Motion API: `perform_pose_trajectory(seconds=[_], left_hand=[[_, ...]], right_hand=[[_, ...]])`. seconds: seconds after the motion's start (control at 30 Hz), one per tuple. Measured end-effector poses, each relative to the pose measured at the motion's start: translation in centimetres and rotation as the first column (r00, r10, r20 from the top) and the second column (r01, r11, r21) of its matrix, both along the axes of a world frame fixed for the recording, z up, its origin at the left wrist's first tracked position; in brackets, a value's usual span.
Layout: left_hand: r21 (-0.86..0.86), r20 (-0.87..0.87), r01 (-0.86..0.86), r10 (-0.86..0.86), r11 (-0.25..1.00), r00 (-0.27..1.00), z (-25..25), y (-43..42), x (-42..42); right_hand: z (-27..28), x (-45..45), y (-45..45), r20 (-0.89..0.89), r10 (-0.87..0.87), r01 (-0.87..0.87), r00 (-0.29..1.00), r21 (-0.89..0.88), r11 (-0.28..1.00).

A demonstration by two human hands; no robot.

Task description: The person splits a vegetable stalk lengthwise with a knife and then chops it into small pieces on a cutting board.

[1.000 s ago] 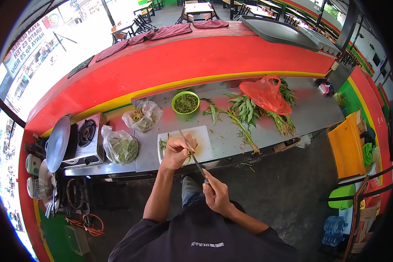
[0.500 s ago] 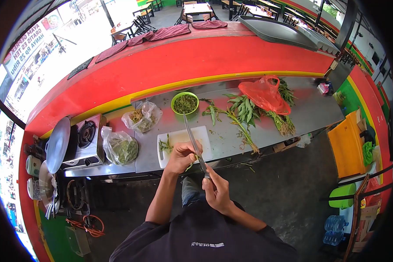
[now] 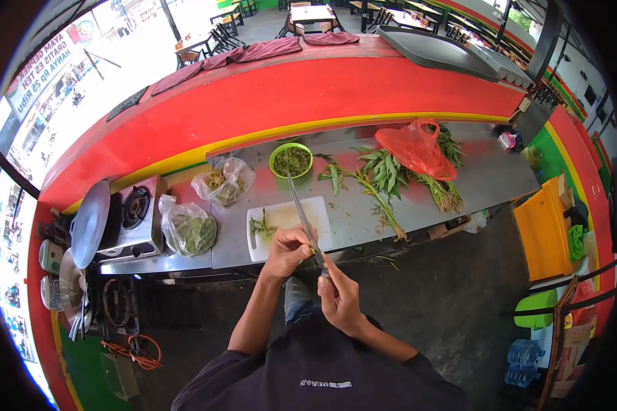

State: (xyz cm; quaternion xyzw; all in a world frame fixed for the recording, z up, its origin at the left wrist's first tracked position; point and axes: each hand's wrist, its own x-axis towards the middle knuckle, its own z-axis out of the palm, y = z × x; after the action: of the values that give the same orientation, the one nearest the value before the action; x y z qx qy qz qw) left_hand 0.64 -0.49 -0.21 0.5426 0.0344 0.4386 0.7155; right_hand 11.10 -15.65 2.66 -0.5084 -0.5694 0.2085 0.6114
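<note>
My right hand [image 3: 339, 301] is closed around the handle of a long knife [image 3: 299, 205], its blade pointing away from me. Close to the blade near the handle, my left hand [image 3: 288, 253] pinches a small piece of green vegetable stem [image 3: 313, 251], mostly covered by the fingers. Both hands are over the front edge of a white cutting board [image 3: 256, 248]. Some cut greens [image 3: 262, 227] lie on the board's left part. Behind it stands a green bowl [image 3: 309, 168] filled with chopped greens [image 3: 291, 162]; the knife's tip overlaps its front rim in view.
Leafy stalks [image 3: 384, 175] lie to the right on the metal counter [image 3: 418, 219], partly under a red plastic bag [image 3: 418, 149]. Two clear bags, one of greens [image 3: 197, 236] and one of trimmings [image 3: 216, 181], sit left, beside a gas stove [image 3: 136, 209]. A red wall [image 3: 308, 89] rises behind.
The bit of stem that hung below my left fingers no longer shows there. My left hand has shifted slightly along the knife; my right hand has hardly moved.
</note>
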Motion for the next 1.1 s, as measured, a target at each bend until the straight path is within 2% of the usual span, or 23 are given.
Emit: perform_pose_trajectory(seconds=[0.1,0.2,0.27,0.4,0.7,0.77,0.87,0.97,1.1], left_hand=[[0.008,-0.002,-0.024,0.024,1.000,1.000,0.3,-0.3,0.0],[0.020,0.001,-0.041,0.041,0.999,0.999,0.1,-0.2,0.0],[-0.042,0.115,0.003,0.002,0.999,0.993,-0.4,0.1,0.0],[-0.049,0.152,0.003,0.004,0.999,0.988,0.0,0.7,-0.4],[-0.026,0.039,0.036,-0.035,0.999,0.999,0.7,0.8,-0.8],[-0.069,0.060,0.050,-0.046,0.996,0.997,0.3,0.8,-0.9],[-0.019,-0.010,0.022,-0.022,1.000,1.000,0.0,0.3,-1.2],[0.036,-0.089,0.041,-0.037,0.999,0.995,0.4,-0.3,-1.6],[0.016,-0.062,0.052,-0.051,0.999,0.997,-0.1,-0.9,-1.6]], right_hand=[[0.0,-0.1,-0.2,0.006,0.000,0.000,1.000,-0.030,1.000],[-0.1,-0.3,0.0,0.036,-0.023,0.022,0.999,0.030,0.999],[-0.1,-0.5,0.0,0.062,-0.034,0.029,0.997,0.078,0.996],[-0.5,-0.6,-0.7,0.061,0.009,-0.010,0.998,0.014,1.000],[-1.2,-1.0,-1.4,0.011,0.006,-0.005,1.000,-0.062,0.998],[-1.3,-1.0,-1.6,-0.015,0.013,-0.015,1.000,-0.148,0.989],[-1.6,-1.2,-1.4,-0.009,-0.015,0.014,1.000,-0.075,0.997],[-1.1,-1.3,-1.5,-0.042,-0.009,0.004,0.999,-0.117,0.993],[-0.9,-1.6,-0.9,-0.049,-0.015,0.012,0.999,-0.070,0.997]])
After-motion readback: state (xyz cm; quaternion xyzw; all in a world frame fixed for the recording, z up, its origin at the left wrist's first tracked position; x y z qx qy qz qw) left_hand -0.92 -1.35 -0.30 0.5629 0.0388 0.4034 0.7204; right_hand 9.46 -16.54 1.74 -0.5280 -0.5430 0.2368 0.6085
